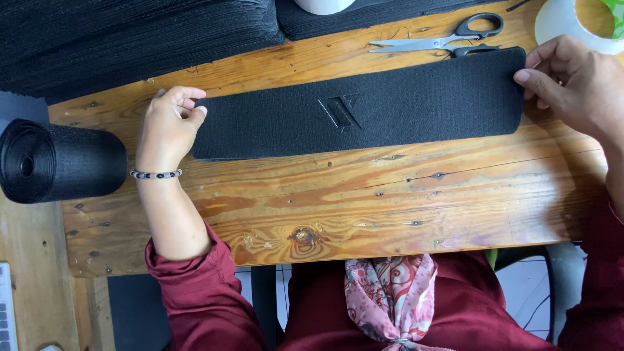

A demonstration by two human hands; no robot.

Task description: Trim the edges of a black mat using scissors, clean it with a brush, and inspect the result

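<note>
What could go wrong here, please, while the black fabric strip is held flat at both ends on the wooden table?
1. The scissors lie right by the black fabric strip, near the right hand; a careless reach might meet the blades.
2. The fabric roll overhangs the wooden table edge and might roll off.
3. If the left hand pulls unevenly, the strip could skew.

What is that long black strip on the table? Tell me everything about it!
The black strip is a long flat band of ribbed, woven-looking fabric with rounded ends and a raised angular emblem at its middle. It lies flat across the wooden table, slightly slanted. The left hand pinches its left end; the right hand holds its right end.
</note>
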